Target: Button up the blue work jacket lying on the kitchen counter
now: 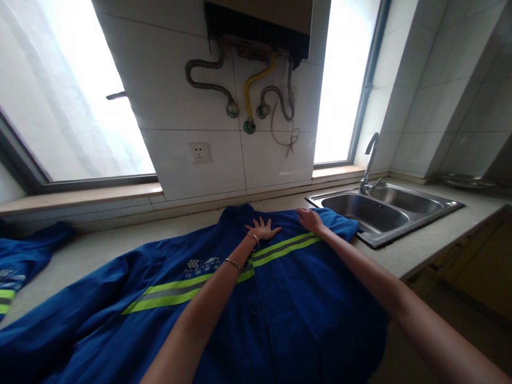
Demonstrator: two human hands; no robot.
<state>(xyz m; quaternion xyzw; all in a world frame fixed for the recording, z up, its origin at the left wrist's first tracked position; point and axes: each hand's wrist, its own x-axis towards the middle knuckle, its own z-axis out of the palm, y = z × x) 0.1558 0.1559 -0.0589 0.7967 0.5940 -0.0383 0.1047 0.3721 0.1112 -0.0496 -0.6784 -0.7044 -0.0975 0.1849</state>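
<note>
A blue work jacket [288,304] with yellow-green reflective stripes lies spread flat on the countertop [100,248]. My left hand [262,229] rests open on it near the collar, fingers spread, with bracelets on the wrist. My right hand [309,218] lies flat on the jacket's far right shoulder, fingers stretched out, close to the sink. Neither hand holds anything.
A steel double sink [400,209] with a tap [370,160] sits at the right. A second blue garment [24,261] lies at the far left. Pipes [248,96] under a wall heater and a socket [199,153] are on the tiled wall.
</note>
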